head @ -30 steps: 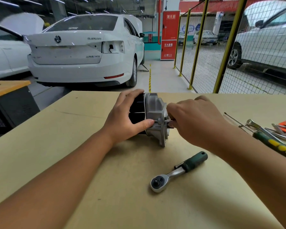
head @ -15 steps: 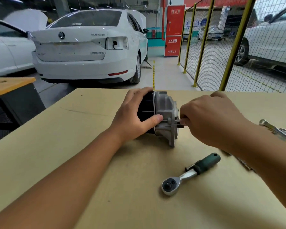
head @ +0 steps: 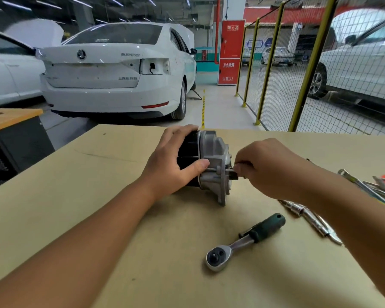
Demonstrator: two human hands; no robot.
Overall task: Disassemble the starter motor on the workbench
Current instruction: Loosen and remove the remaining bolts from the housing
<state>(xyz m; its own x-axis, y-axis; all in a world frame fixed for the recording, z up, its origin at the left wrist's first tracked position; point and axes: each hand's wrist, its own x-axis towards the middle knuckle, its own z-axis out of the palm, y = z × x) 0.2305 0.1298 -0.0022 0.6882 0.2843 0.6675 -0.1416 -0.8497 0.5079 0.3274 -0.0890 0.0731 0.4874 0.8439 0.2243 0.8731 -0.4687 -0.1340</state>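
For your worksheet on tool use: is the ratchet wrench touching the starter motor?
Apart. The head view shows the ratchet wrench lying alone on the workbench, with bare surface between it and the starter motor.

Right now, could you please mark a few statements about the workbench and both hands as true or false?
1. The left hand grips the black body of the starter motor. True.
2. The ratchet wrench is in the right hand. False: it lies on the workbench, in front of the motor.
3. The right hand pinches a thin bolt at the motor's silver end. True.
4. The motor stands upright on its end. False: it lies on its side.
5. More tools lie at the right. True.
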